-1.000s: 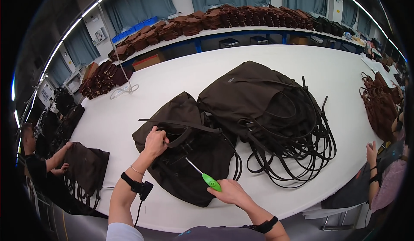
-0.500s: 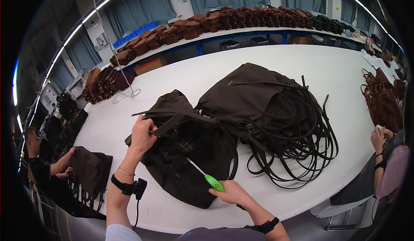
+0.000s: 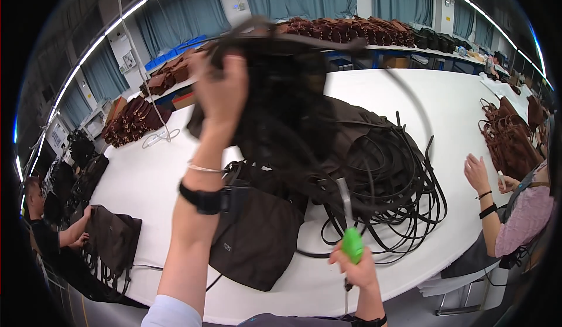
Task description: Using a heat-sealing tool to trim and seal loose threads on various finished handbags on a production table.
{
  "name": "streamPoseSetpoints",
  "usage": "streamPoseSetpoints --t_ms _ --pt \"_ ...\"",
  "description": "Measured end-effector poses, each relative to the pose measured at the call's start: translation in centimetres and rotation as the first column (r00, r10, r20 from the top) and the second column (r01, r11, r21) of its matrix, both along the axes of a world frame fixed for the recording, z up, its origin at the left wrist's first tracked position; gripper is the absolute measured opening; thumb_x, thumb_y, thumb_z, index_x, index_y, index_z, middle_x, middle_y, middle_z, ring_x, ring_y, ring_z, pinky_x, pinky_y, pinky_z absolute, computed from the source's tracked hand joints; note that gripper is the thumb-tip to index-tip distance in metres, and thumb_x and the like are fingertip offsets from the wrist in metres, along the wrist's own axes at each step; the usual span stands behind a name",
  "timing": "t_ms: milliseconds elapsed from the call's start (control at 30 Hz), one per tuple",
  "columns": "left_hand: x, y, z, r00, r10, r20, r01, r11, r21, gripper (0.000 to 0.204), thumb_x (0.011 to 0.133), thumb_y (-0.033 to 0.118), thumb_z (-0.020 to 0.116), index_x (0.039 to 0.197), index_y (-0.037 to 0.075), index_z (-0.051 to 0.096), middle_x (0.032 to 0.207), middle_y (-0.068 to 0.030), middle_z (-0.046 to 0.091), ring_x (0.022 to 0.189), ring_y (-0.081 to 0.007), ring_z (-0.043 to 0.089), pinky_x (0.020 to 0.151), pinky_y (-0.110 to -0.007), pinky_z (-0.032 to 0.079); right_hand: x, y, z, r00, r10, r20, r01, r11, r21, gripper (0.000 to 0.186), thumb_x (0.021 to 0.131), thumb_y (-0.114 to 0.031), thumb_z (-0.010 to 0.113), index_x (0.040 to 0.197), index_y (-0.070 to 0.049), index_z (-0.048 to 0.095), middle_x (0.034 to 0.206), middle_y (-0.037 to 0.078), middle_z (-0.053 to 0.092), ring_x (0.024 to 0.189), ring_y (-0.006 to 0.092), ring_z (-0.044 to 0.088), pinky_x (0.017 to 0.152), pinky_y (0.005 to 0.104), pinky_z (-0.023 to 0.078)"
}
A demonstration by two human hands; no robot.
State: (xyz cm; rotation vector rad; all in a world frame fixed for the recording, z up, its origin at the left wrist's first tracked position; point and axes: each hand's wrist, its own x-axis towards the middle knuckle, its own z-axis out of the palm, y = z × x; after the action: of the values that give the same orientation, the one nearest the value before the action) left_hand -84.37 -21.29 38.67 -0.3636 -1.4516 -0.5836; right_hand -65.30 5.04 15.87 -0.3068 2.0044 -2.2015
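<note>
Raised above the table, a dark brown bag (image 3: 281,102) with long straps hangs from my left hand (image 3: 224,90), whose fingers are closed at its upper left edge. Both are smeared by motion. My right hand (image 3: 362,271) grips a screwdriver (image 3: 352,246) by its bright green handle, the metal shaft pointing up and its tip blurred. Beneath the lifted bag, another dark brown bag (image 3: 252,242) lies flat near my side of the table. Right of it sits a pile of similar bags with looped straps (image 3: 404,192), partly covered by the raised one.
The white table (image 3: 146,175) curves around me. At left a person (image 3: 70,233) handles a brown bag (image 3: 111,233); at right another person (image 3: 521,227) sits beside reddish-brown bags (image 3: 509,137). A white cable (image 3: 161,137) lies at the back left, near maroon bundles (image 3: 132,122).
My left hand has lifted a bag up and away from me, uncovering the one below. My right hand with the screwdriver has moved right, its shaft now upright. The person at right has spread their hands apart.
</note>
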Motion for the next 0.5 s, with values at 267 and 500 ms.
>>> streamPoseSetpoints --t_ms 267,500 --pt "3.6 2.8 -21.4 0.273 -0.173 0.946 0.506 0.863 0.012 0.039 0.074 0.012 0.066 0.107 0.0 0.049 0.106 -0.0159 0.048 0.102 -0.0335 0.05 0.085 -0.037 0.044 1.4 7.5 -7.2 0.902 -0.165 0.399 -0.054 0.874 0.483 0.023 0.079 -0.024 0.061 0.076 -0.001 0.061 0.058 0.003 0.06 0.043 0.0086 0.045 0.04 0.0243 0.036" --pt "17.1 -1.5 -34.4 -0.049 0.462 0.885 0.243 0.865 -0.438 0.065 0.067 0.031 0.068 0.122 0.005 0.046 0.119 -0.0118 0.045 0.11 -0.0311 0.044 0.083 -0.046 0.04 4.5 4.6 -9.2 0.872 0.016 0.489 -0.237 0.887 0.395 0.027 0.079 -0.029 0.063 0.077 -0.002 0.061 0.064 0.003 0.063 0.049 0.0087 0.048 0.046 0.0252 0.039"
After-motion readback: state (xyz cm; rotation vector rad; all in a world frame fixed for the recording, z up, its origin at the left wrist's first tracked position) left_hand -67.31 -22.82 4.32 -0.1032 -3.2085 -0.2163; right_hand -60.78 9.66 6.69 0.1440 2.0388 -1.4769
